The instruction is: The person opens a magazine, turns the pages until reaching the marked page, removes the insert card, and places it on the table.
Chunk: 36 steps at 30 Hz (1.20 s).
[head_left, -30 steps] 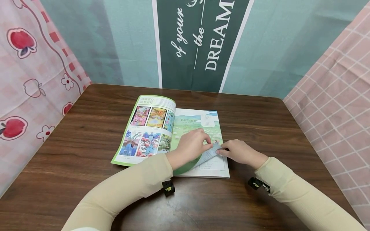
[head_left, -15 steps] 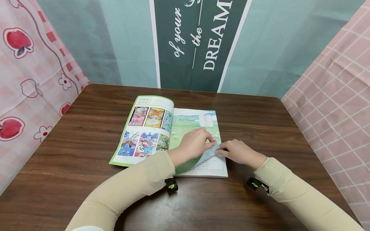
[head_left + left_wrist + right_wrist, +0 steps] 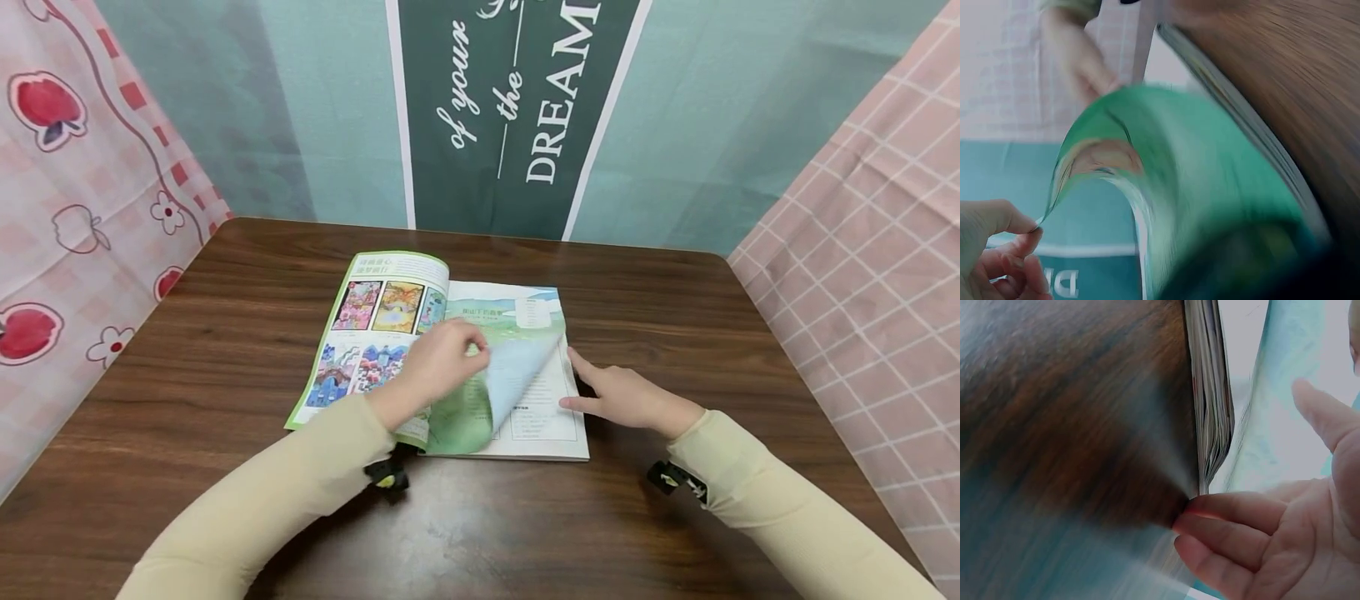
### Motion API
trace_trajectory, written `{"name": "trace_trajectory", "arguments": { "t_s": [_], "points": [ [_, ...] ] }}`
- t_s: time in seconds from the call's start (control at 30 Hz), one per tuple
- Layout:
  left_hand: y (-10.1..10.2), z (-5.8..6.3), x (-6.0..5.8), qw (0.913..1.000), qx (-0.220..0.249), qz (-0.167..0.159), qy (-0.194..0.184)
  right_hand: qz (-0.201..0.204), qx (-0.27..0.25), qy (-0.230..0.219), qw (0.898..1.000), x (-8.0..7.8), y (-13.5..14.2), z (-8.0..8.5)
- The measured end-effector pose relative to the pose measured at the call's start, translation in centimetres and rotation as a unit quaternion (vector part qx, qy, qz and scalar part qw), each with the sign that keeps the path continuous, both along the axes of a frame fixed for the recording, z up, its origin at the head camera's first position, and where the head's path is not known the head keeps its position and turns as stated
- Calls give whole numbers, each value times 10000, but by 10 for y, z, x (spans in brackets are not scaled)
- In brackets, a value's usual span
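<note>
An open magazine [image 3: 540,308] lies on the wooden table, its left side showing several small colourful pictures. My left hand [image 3: 442,358] pinches the corner of a green page [image 3: 457,421] between thumb and finger. That page [image 3: 1197,150] bends over in a wide curl in the left wrist view, blurred toward the bottom. Its pale blue back [image 3: 517,367] faces up over the white page beneath. At the magazine's right edge, my right hand [image 3: 622,396] has its fingers extended. In the right wrist view its fingertips touch the stacked page edges [image 3: 1210,406]; the thumb stands apart.
The brown table [image 3: 660,308] surrounds the magazine on all sides. A blue-green curtain [image 3: 697,125] hangs behind it, with pink patterned cloths [image 3: 885,208] at both sides. Dark camera straps [image 3: 386,475] sit on both wrists.
My left hand has moved left with the page corner, so the page is folded over much further. My right hand has let go of the page, and its fingers have spread.
</note>
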<state>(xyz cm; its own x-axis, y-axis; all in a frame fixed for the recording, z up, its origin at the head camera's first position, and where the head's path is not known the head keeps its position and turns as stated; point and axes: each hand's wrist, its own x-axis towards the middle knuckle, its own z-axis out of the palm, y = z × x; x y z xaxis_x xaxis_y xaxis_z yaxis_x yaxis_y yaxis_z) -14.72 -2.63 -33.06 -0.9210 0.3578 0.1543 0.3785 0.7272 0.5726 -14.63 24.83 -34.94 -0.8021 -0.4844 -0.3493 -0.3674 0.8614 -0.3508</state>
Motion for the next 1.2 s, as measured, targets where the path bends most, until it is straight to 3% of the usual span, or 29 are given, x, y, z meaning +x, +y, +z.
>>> {"name": "trace_trajectory", "arguments": {
  "t_s": [0.13,0.27,0.4,0.53,0.77,0.97,1.1,1.2],
  "points": [
    [-49,-2,9,9991,250,281,-210,565,230,168,9980,3,2,-2],
    [-97,-2,23,9974,326,508,-400,670,340,154,9971,6,2,-1],
    [-141,-1,46,9950,27,817,-570,686,409,149,9967,10,2,-1],
    [-170,-5,67,9899,-356,985,-955,742,486,176,9959,12,1,-4],
    [-191,-14,74,9786,-1130,944,-1441,780,507,201,9955,13,3,-6],
    [-198,-14,70,9600,-1855,943,-1874,756,523,294,9953,16,3,-5],
    [-197,-14,69,9498,-2214,925,-2007,688,545,269,9958,17,2,-8],
    [-192,-14,67,9477,-2328,974,-1953,661,550,337,9957,16,2,-8]
  ]
}}
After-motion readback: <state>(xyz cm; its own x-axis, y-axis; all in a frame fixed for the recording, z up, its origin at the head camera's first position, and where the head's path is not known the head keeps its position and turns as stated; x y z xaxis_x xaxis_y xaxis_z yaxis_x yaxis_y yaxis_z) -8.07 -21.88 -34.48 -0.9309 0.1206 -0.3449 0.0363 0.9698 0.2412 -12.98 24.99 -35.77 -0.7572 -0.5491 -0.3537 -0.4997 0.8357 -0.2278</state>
